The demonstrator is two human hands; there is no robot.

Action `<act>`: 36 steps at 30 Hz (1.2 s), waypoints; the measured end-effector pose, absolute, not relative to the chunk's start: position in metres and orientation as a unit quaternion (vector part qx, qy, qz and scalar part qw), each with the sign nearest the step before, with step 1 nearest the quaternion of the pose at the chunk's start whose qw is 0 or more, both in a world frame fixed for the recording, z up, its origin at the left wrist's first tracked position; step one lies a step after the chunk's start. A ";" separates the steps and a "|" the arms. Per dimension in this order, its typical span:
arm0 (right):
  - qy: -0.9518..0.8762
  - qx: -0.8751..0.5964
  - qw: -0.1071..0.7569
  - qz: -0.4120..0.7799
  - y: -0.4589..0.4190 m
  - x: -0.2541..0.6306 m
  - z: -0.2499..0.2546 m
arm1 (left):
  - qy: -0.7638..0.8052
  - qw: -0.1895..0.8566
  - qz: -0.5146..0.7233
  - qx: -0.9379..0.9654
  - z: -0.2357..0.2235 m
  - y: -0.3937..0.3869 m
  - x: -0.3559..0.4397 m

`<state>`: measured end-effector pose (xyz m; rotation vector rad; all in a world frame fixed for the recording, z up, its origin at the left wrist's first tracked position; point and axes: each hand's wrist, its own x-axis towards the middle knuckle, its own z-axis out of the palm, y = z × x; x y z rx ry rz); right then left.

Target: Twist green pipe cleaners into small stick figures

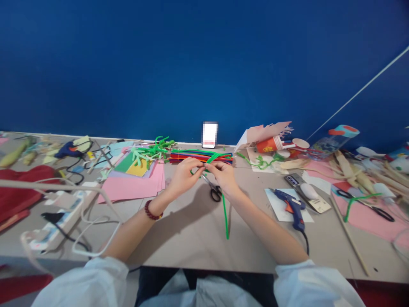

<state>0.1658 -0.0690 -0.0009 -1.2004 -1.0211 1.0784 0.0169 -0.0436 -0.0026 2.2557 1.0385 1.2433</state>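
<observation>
My left hand (188, 171) and my right hand (223, 174) meet over the middle of the table, fingertips pinched close together. Between them they grip a green pipe cleaner (225, 215), whose long end hangs below my right hand toward the table's front. Some of the green stem is hidden behind my fingers. Just under the hands lie scissors (215, 194) with black handles, their blades partly covered. A bundle of coloured pipe cleaners (180, 157), red, blue and green, lies right behind the hands.
A phone (210, 134) leans on the blue wall. At left are pink paper sheets (131, 185), bent green pipe cleaners (156, 148) and a power strip (64, 217). To the right lie a blue glue gun (292, 207), a wooden stick (349, 234) and a red paper cup (269, 145).
</observation>
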 end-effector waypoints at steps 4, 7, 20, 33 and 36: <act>-0.548 -0.506 0.522 0.413 -0.063 0.181 0.006 | 0.387 0.334 0.409 0.756 0.009 -0.044 0.015; -0.599 -0.472 0.488 0.423 -0.060 0.193 0.012 | 0.390 0.447 0.396 0.701 0.013 -0.047 0.014; -0.652 -0.437 0.435 0.442 -0.060 0.205 0.019 | 0.337 0.651 0.322 0.599 -0.007 -0.038 0.010; -0.483 -0.487 0.516 0.514 -0.058 0.198 0.020 | 0.352 0.175 0.458 0.797 0.009 -0.046 0.013; -0.460 -0.482 0.518 0.537 -0.061 0.193 0.019 | 0.348 -0.009 0.430 0.833 0.006 -0.050 0.012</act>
